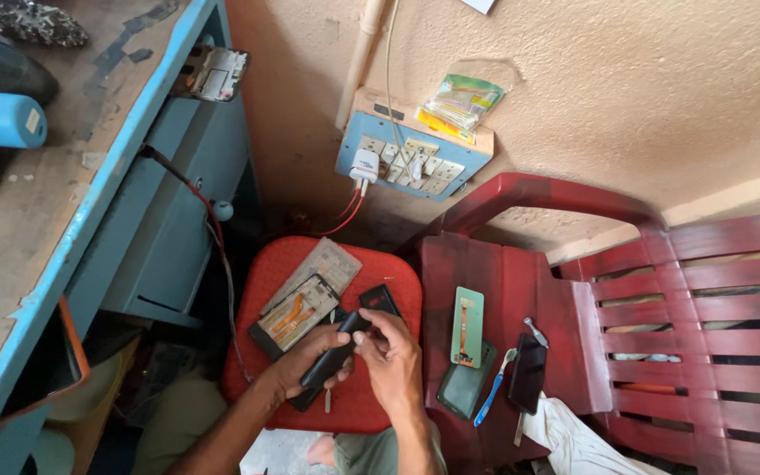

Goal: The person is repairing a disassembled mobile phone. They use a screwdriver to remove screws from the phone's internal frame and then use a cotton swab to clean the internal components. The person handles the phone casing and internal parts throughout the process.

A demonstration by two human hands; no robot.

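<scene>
A black phone [334,355] is being held above the red stool [380,281]; it is being gripped from below by the left hand [305,369], whose fingers are being wrapped shut around its body; its upper end is being pinched by the right hand [393,356], thumb and forefinger pressed together on the edge — the other fingers being kept curled.

On the stool, just behind the phone, an opened phone [295,314] with orange flex cables is being shown face up; a grey back panel [314,271] is lying against it, farther toward the wall; a small dark part [380,299] is lying beside the right hand.

Right of the stool, on the red chair [609,299], a green-backed screen [467,326] is resting over a dark panel [461,391]; a blue toothbrush [493,389] and another black phone [527,374] are lying just beyond — a switchboard [411,154] is being seen on the wall above the stool.
</scene>
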